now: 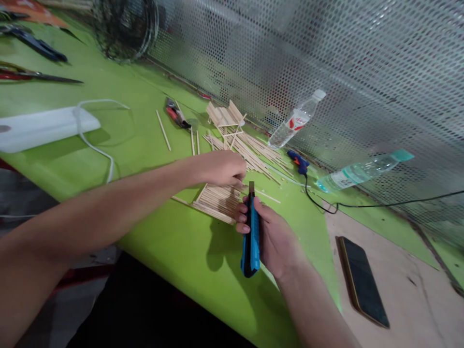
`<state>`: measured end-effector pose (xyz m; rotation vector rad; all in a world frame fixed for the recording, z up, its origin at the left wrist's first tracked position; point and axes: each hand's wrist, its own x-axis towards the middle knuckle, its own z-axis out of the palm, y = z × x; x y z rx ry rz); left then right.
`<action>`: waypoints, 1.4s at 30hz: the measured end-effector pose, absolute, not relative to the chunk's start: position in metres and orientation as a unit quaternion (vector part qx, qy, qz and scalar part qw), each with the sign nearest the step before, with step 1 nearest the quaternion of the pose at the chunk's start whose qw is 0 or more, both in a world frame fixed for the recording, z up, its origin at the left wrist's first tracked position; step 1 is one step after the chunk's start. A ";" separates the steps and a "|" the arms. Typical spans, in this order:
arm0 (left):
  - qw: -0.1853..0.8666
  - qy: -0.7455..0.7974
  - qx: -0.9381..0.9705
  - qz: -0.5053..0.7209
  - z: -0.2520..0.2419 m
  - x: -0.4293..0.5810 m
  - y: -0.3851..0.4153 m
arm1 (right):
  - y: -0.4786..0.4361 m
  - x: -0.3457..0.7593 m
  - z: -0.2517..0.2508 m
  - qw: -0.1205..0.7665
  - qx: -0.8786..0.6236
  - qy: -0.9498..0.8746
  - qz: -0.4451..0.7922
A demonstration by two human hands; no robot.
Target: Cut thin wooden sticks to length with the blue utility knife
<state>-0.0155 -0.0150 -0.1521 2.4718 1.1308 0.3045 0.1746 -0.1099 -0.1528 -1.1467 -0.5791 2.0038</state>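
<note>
My right hand is closed round a blue utility knife, whose blade points up toward a flat panel of glued wooden sticks on the green table. My left hand lies on top of the panel's far edge with its fingers curled down on the sticks. The knife tip sits just right of the left fingertips, at the panel's right edge.
A loose pile of sticks and a small stick frame lie behind. Red pliers, a blue glue gun with its black cable, two plastic bottles, a phone, a white power strip and a perforated metal wall surround them.
</note>
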 end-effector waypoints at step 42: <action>0.100 0.399 0.904 0.118 -0.161 -0.006 -0.020 | -0.099 0.184 -0.158 0.374 -0.412 -0.194 0.808</action>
